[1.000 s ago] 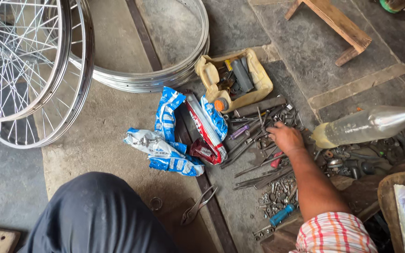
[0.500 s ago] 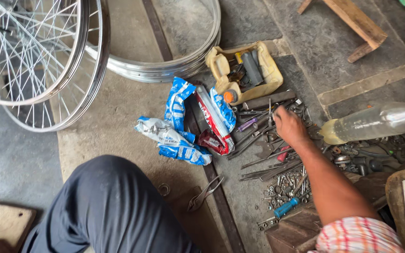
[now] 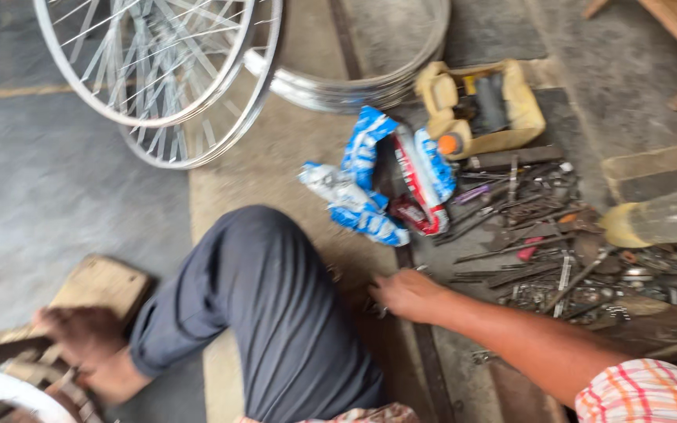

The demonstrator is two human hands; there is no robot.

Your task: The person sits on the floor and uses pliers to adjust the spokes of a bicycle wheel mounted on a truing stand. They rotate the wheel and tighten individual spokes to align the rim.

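Right hand point(image 3: 407, 294) on floor tools point(image 3: 542, 243)
Your fingers curl over a small metal piece — grip unclear; blur and loose tools risk a snag.

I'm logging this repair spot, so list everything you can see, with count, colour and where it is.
Spoked wheels: two, silver, top left, overlapping.
Bare rims: stacked, count unclear, silver, top centre.
Plastic wrappers: several, blue, white and red, centre floor.
Cut container: one, yellow, holding small items, upper right.
Scattered tools: many, dark metal, right floor.
Plastic bottle: one, clear, lying at right edge.
Wooden block: one, brown, lower left.
Trouser leg: dark grey, centre.
Left hand: lower left, blurred.
Right hand: touching floor beside the leg.
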